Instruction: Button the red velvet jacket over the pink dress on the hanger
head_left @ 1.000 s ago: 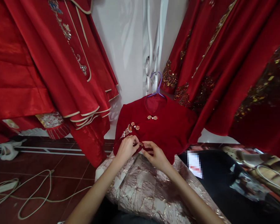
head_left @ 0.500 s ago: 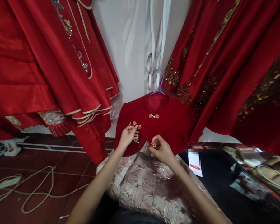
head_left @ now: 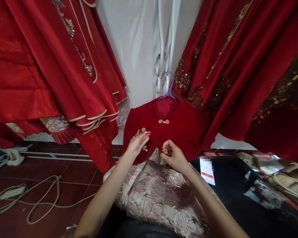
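A small dark red velvet top (head_left: 186, 130) hangs on a purple hanger (head_left: 168, 89) in front of me. It has beaded clasps, one at the collar (head_left: 163, 121) and others down its left side (head_left: 143, 131). My left hand (head_left: 137, 144) rests on the cloth by the side clasps, fingers stretched out and touching one. My right hand (head_left: 173, 156) pinches a beaded clasp (head_left: 164, 151) at the flap's lower edge. Under the top lies a pale pink and gold brocade skirt (head_left: 156, 195).
Red satin garments (head_left: 52, 62) hang at the left, and more with gold embroidery (head_left: 238, 69) at the right. A white cable (head_left: 34, 201) lies coiled on the red tiled floor. A white paper tag (head_left: 207, 170) sits on black fabric (head_left: 240, 195) at the right.
My hands were together on one clasp. They have parted: the right hand holds the flap's clasp away, and the left hand has moved up to the side clasps with fingers extended.
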Action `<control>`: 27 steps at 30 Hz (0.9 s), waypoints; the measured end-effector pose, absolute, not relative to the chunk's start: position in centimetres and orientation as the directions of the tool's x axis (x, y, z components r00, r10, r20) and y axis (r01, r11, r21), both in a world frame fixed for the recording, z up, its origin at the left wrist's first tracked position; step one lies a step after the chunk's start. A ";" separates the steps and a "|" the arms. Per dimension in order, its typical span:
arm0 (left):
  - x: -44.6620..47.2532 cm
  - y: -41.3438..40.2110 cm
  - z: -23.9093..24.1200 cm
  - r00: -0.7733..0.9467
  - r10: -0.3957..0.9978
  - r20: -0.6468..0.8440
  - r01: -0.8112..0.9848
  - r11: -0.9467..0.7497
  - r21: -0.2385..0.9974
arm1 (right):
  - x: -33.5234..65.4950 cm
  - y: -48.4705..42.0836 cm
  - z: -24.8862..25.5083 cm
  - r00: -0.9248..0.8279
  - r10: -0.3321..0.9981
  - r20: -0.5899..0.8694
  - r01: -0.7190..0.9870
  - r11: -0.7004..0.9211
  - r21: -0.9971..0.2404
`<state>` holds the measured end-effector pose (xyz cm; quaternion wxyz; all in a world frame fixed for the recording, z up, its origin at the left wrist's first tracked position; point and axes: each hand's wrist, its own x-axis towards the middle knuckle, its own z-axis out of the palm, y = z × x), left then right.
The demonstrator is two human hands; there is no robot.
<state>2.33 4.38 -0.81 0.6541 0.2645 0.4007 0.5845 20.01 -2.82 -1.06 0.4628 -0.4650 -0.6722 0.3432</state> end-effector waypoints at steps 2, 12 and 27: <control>2.4 4.5 -0.8 0.005 0.977 -0.211 -0.539 0.180 0.823 | 20.0 -2.9 -1.0 -0.149 0.942 0.302 0.301 0.334 -0.893; 3.6 4.4 -0.5 -0.164 0.971 -0.172 -0.434 0.085 0.897 | 20.1 -3.2 -0.6 -0.213 0.926 0.312 0.306 0.367 -0.879; 7.3 6.6 6.2 0.463 0.713 0.526 0.721 -0.649 0.245 | 23.7 -5.0 2.6 -0.540 0.834 0.113 0.397 0.371 -0.839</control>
